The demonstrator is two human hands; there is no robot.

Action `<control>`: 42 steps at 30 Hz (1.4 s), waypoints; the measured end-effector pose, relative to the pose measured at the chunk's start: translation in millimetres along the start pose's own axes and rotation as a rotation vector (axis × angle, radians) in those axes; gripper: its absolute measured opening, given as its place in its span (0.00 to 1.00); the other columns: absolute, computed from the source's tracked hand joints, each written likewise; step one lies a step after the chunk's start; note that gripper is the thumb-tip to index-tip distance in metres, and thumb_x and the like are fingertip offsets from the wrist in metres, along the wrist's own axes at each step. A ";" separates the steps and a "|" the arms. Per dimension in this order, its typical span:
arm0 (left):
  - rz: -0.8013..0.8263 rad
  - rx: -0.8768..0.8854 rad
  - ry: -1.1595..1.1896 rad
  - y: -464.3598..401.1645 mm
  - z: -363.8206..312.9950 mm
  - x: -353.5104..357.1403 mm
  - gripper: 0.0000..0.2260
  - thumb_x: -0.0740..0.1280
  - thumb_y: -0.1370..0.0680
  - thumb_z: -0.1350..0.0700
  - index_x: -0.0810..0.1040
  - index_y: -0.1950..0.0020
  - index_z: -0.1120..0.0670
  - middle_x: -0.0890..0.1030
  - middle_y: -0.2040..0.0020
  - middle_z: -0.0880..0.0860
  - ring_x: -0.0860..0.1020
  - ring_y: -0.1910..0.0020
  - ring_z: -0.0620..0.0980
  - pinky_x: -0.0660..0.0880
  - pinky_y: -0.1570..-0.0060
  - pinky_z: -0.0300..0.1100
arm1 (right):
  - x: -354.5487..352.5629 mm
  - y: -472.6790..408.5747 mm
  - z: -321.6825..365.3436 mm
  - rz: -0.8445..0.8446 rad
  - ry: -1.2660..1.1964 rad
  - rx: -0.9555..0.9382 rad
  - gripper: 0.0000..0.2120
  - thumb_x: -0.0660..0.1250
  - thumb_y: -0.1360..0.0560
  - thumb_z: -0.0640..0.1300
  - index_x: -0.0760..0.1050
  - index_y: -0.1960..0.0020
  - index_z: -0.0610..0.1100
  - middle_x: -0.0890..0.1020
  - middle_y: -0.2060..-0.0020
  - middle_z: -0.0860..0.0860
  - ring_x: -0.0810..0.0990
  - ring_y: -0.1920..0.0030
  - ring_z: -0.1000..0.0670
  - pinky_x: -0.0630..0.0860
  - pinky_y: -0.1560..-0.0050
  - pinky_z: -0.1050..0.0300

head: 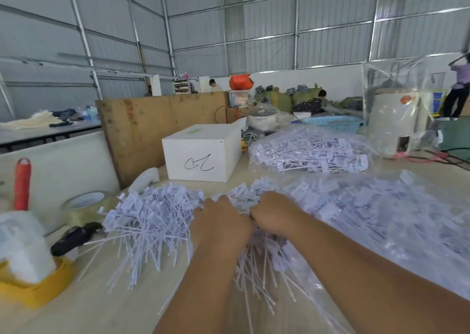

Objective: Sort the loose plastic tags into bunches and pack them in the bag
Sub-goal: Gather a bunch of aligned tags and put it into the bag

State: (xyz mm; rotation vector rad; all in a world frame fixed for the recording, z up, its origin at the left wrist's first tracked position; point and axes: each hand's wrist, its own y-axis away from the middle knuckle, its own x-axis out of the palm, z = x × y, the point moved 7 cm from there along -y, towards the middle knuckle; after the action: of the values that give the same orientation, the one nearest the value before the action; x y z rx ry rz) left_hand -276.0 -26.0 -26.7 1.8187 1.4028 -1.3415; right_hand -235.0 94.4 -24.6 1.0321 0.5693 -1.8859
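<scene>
Left hand (220, 221) and right hand (276, 212) side by side in the tags (152, 216), fingers curled down into the heap; likely gripping a clump, grip itself hidden. Loose tags heaped mid-table, stems fanned toward the near edge. Bag (396, 221) just right, already holding tags; second filled bag (312, 150) behind. Risks: interlocked stems dragging neighbours along, uneven bunch, strays sliding off the table (101, 305).

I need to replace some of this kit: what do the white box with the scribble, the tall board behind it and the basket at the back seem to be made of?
White box with the black scribble: probably matte painted board or card; flat, dull faces.
Tall brown board: raw plywood, by its grain and stains.
Light blue basket: moulded plastic, by its lattice wall.
</scene>
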 end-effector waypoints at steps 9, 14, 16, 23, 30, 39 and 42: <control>0.163 -0.036 -0.015 -11.7 12.0 39.0 0.21 0.59 0.26 0.45 0.70 0.38 0.56 0.71 0.37 0.57 0.66 0.35 0.61 0.69 0.41 0.50 | 14.5 -17.1 -12.3 -0.076 0.067 0.117 0.06 0.63 0.32 0.44 0.75 0.60 0.43 0.81 0.56 0.44 0.81 0.56 0.45 0.74 0.63 0.59; 0.117 -0.026 0.253 -10.6 8.2 37.6 0.11 0.60 0.32 0.49 0.70 0.56 0.55 0.74 0.45 0.60 0.75 0.45 0.62 0.70 0.61 0.46 | 9.6 -18.0 -18.9 -0.070 -0.044 0.074 0.07 0.67 0.34 0.46 0.71 0.66 0.45 0.76 0.69 0.50 0.76 0.68 0.50 0.65 0.73 0.62; 0.111 -0.023 0.314 -12.3 7.9 36.9 0.09 0.62 0.35 0.52 0.68 0.60 0.55 0.76 0.49 0.61 0.78 0.51 0.60 0.65 0.68 0.43 | 7.5 -18.6 -22.4 -0.054 -0.082 0.086 0.08 0.68 0.34 0.47 0.72 0.66 0.45 0.76 0.70 0.50 0.75 0.70 0.51 0.65 0.73 0.63; 0.123 -0.022 0.407 -11.6 3.1 34.3 0.02 0.63 0.32 0.60 0.72 0.61 0.55 0.77 0.61 0.54 0.73 0.70 0.48 0.61 0.77 0.36 | 17.9 -26.9 -25.1 -0.046 0.264 0.191 0.31 0.57 0.29 0.67 0.75 0.37 0.46 0.73 0.38 0.42 0.70 0.37 0.42 0.66 0.39 0.45; 0.099 -0.044 0.432 -14.9 3.8 36.9 0.02 0.61 0.28 0.58 0.71 0.58 0.56 0.78 0.47 0.64 0.79 0.51 0.62 0.77 0.60 0.50 | 15.4 -25.7 -19.8 -0.108 0.023 0.153 0.32 0.59 0.40 0.66 0.77 0.45 0.46 0.81 0.49 0.44 0.77 0.45 0.42 0.74 0.43 0.48; 0.130 -0.114 0.488 -11.7 10.7 43.0 0.38 0.70 0.41 0.38 0.68 0.34 0.50 0.69 0.34 0.54 0.72 0.37 0.57 0.75 0.43 0.56 | 8.8 -20.8 -25.2 -0.155 -0.522 0.051 0.15 0.76 0.38 0.46 0.70 0.70 0.44 0.73 0.78 0.52 0.72 0.76 0.53 0.66 0.72 0.63; 0.138 -0.118 0.439 -11.4 11.1 44.5 0.43 0.71 0.41 0.38 0.64 0.29 0.50 0.66 0.31 0.55 0.68 0.34 0.59 0.73 0.41 0.56 | 6.1 -16.1 -24.7 -0.166 -0.559 0.053 0.10 0.74 0.36 0.46 0.75 0.64 0.44 0.76 0.68 0.48 0.75 0.68 0.50 0.71 0.64 0.57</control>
State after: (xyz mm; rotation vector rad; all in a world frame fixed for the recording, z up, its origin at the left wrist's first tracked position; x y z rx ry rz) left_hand -291.2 -11.2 -68.9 2.1689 1.4950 -0.8006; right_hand -239.9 117.3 -43.6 0.4566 0.2808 -2.2240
